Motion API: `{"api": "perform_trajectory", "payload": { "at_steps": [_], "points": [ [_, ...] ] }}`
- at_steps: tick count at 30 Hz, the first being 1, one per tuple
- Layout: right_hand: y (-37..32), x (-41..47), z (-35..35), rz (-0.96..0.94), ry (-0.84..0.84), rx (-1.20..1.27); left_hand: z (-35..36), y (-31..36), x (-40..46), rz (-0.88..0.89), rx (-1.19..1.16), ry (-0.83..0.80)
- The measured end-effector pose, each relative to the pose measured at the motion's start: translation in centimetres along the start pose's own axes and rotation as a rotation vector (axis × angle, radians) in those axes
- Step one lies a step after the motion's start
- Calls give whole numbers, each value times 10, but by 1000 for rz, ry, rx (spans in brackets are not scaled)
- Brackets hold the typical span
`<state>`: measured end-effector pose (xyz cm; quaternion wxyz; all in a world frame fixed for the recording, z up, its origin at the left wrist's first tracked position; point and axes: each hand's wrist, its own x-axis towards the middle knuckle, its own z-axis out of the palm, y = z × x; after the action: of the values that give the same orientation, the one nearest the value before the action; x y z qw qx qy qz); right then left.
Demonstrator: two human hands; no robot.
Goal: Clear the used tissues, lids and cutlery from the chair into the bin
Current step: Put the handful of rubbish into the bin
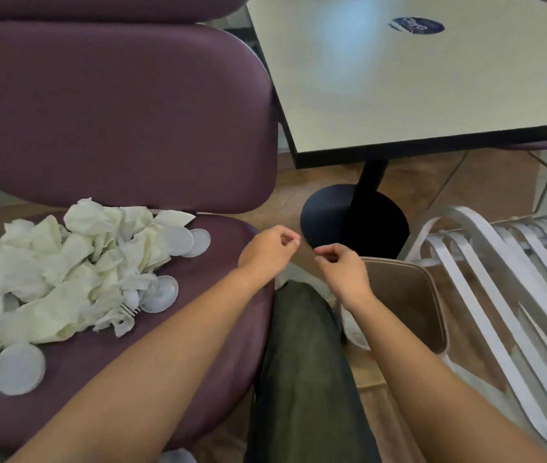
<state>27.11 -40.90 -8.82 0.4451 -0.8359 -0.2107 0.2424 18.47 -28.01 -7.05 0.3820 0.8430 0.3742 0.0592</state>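
Observation:
A heap of crumpled white tissues (pixel 65 265) lies on the left half of the purple chair seat (pixel 218 315). Translucent round lids are mixed in: two at the heap's far right (pixel 195 241), one at its near right (pixel 161 294), one at the front left (pixel 18 368). A white plastic fork (pixel 128 310) pokes out of the heap. The brown bin (pixel 412 302) stands on the floor right of my leg. My left hand (pixel 267 250) hovers over the seat's right edge, fingers curled, holding nothing. My right hand (pixel 340 267) is loosely closed above the bin's left rim, holding nothing.
The purple chair back (pixel 115 111) rises behind the heap. A cream table (pixel 415 71) on a black pedestal base (pixel 355 225) stands ahead right. A white slatted chair (pixel 512 279) is right of the bin. My trouser leg (pixel 302 362) fills the gap between chair and bin.

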Motion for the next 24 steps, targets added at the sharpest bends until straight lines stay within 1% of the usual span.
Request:
{"api": "perform_trajectory", "payload": {
  "at_steps": [4,6,9,11,14,16,18,21,24],
  "points": [
    [-32,-4,46,-61,-84,-49,-43,-50,-13,-94,21,24],
    [-43,-6,65,-71,-112,-70,-58,-73,-21,-142,62,11],
    [-56,-10,91,-85,-144,-121,-77,-104,-33,-175,129,21],
    [-64,-13,110,-92,-182,-137,-92,-126,-42,-191,174,-8],
    [-71,-14,132,-106,-218,-161,-110,-150,-50,-128,375,-59],
    [-74,-12,142,-111,-221,-187,-118,-155,-55,-93,559,-74],
    [-78,-10,152,-123,-230,-213,-122,-161,-59,-61,690,-94],
    [-81,-3,164,-153,-237,-270,-122,-173,-60,-19,785,-112],
    [-81,7,176,-217,-214,-376,-121,-186,-59,-10,811,-89]
  ]
}}
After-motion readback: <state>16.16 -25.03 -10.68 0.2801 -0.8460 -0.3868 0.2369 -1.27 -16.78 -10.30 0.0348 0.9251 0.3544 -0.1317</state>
